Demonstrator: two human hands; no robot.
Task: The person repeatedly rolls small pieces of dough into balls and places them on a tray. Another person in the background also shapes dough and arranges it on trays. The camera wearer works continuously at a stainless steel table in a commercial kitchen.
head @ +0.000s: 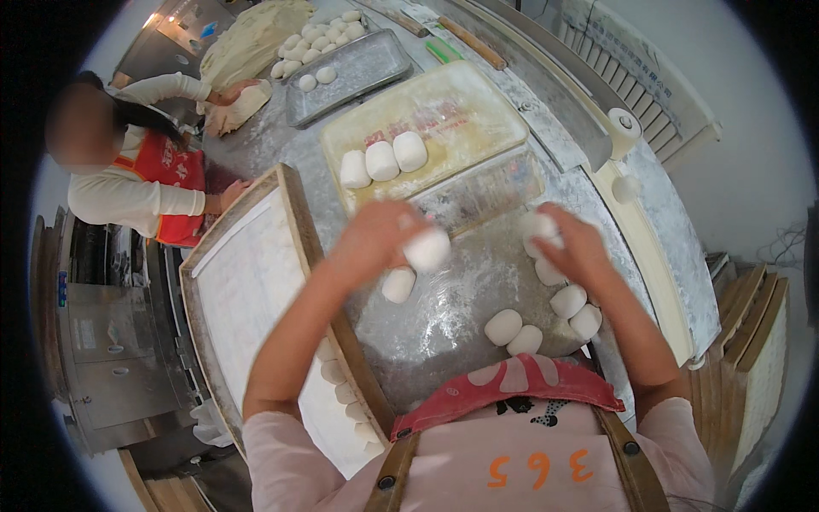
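Observation:
My left hand, blurred, curls around a smooth white dough piece over the metal worktop. Just below it, another dough piece rests on the surface. On the other side, my right hand has its thumb and fingers about a blurred dough piece. More pieces lie under and beside that hand, among them a pair by the wrist. Two further dough pieces sit close to my apron. Three dough pieces stand in a row on a floured yellowish board.
A wooden-framed tray lined with white holds a row of dough pieces along its inner side. A co-worker at the left touches this tray and some dough. Metal trays, a large dough mass and a rolling pin lie farther back.

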